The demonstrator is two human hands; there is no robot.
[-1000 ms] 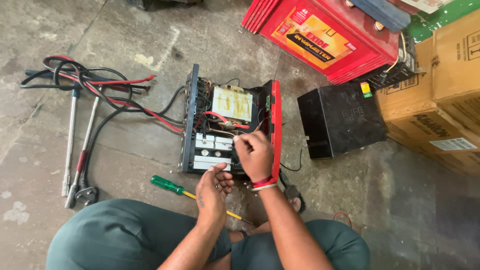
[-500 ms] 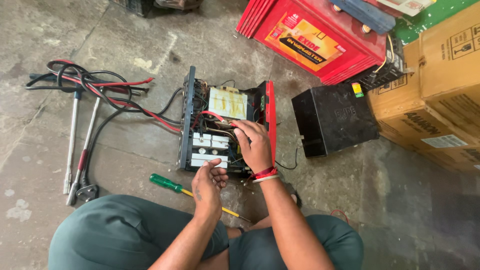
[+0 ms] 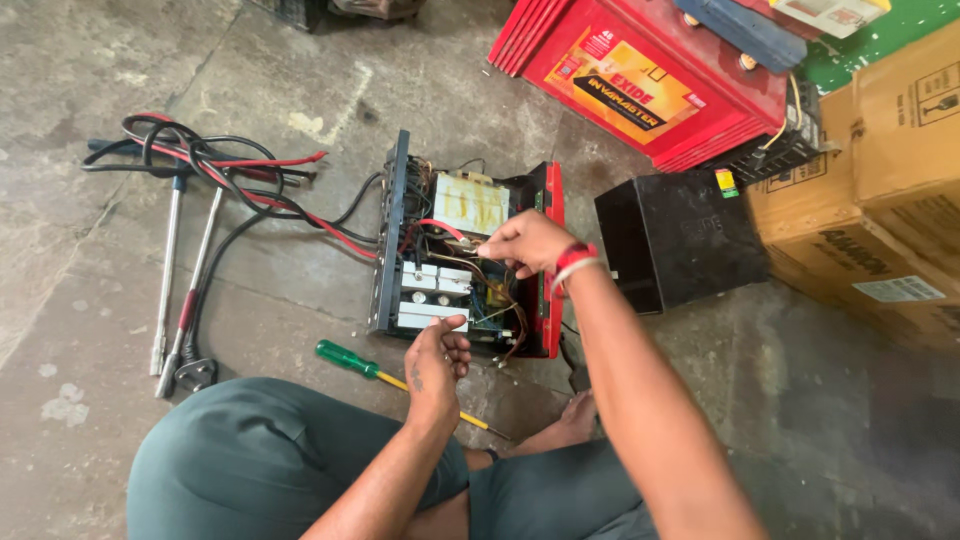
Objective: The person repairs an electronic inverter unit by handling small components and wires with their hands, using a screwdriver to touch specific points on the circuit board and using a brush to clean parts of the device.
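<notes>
1. I'm sitting on the rough, stained concrete floor [image 3: 300, 80] with an opened inverter unit [image 3: 465, 260] right in front of my knees. It's a boxy metal chassis with a black front plate on the left side and a red panel on the right.
2. Inside that box: a pale yellowish transformer block [image 3: 470, 203] at the far end, white rectangular parts nearer me, and a tangle of thin red, brown and black wires.
3. My right hand [image 3: 530, 243] is over the middle of the unit, fingers pinched together on a thin wire inside it. Red bands on that wrist.
4. My left hand [image 3: 437, 358] sits at the near edge of the chassis, fingers loosely curled, thumb resting on the white parts. Can't tell if it's actually holding anything.
5. A screwdriver [image 3: 390, 377] with a glossy green handle and yellow shaft lies on the floor just beside my left hand.
6. Off to the left, black and red cables [image 3: 215, 175] loop over two long metal T-handle wrenches [image 3: 170, 270].
7. On the right: a plain black box [image 3: 680, 240], a ribbed red battery [image 3: 640, 80], and cardboard cartons [image 3: 880, 200].
</notes>
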